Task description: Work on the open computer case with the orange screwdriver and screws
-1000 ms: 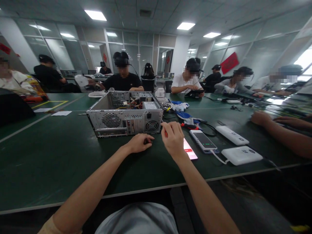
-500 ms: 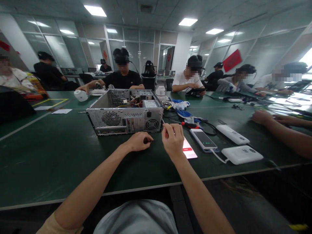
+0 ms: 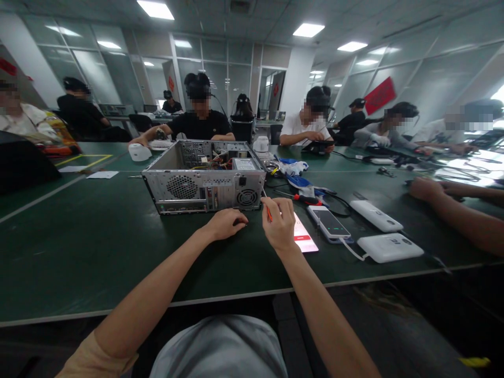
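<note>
An open metal computer case (image 3: 189,186) stands on the green table with its rear panel, vents and ports facing me. My right hand (image 3: 279,223) is closed around a screwdriver (image 3: 269,214); part of its orange-red handle shows between the fingers. Its thin shaft points up beside the case's right rear corner; I cannot tell whether the tip touches. Just in front of the rear panel, my left hand (image 3: 226,224) rests on the table, thumb and fingers drawn together. A tiny dark speck shows at its fingertips, too small to name.
Right of my hand lie a phone with a lit screen (image 3: 305,236), another phone (image 3: 328,222), white power banks (image 3: 389,248), a red-black handled tool (image 3: 308,200) and blue-white gloves (image 3: 301,184). A co-worker's arms (image 3: 452,205) rest at the right. Another person (image 3: 200,121) sits opposite.
The view has shifted slightly. More of the screwdriver's orange-red handle now shows in my right hand. My left hand stays almost in place. The person opposite has moved a white object slightly right.
</note>
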Motion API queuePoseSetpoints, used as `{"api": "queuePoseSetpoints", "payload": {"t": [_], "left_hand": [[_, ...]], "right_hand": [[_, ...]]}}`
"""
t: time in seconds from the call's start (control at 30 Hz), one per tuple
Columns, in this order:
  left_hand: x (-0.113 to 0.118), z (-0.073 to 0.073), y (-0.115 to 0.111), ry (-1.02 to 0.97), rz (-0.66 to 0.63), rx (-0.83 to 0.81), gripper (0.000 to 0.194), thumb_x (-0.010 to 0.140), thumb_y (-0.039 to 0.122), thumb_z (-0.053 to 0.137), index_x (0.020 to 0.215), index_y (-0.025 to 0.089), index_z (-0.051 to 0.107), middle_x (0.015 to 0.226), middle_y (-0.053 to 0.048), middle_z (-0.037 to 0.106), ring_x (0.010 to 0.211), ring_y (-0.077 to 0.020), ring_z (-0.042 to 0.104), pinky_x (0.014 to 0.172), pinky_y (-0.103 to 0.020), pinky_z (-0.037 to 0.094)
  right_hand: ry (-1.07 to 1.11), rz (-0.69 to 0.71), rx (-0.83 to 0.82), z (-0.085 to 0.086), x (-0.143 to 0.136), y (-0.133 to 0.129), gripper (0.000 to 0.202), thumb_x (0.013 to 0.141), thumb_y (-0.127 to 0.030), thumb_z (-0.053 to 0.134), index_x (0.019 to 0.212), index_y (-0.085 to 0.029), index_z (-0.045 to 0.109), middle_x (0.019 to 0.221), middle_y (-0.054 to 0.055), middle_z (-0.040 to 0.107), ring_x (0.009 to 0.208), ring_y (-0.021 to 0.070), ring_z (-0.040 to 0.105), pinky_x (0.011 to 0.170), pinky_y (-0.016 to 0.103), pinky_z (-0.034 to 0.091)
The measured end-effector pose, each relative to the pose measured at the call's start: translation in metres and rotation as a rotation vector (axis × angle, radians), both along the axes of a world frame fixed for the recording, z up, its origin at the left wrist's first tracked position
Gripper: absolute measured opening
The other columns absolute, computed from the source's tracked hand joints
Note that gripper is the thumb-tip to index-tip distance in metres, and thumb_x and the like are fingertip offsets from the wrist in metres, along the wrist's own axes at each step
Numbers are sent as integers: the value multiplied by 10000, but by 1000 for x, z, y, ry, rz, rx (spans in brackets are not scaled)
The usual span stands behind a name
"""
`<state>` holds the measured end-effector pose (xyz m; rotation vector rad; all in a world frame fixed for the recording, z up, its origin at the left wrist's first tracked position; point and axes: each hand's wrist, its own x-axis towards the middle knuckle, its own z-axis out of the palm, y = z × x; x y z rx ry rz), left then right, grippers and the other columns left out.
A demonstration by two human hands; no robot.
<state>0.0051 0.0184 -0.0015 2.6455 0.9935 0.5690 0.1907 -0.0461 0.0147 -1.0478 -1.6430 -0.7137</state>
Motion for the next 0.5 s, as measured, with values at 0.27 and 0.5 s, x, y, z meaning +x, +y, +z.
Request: {"api": "queuePoseSetpoints", "payload": {"t": [0.27,0.5], "left_hand": [[-2,5,0,20,25,7,309,874,223,585,1162,206,696,1007,-39,745,922,-204,668,878,-328,496],[-5,7,1,46,59,14,353,819,170,591,1150,217,704,967,-26,743,870,-187,670,844,-315,516]], "right_hand": [[89,75,76,-3,5,5,301,923,-102,548,1186,-234,609,939,65,586,887,194,579,801,345,530],[186,100,87,-2,4,3,303,898,-100,579,1160,-247,620,972,67,570,902,191,595,817,344,539]]}}
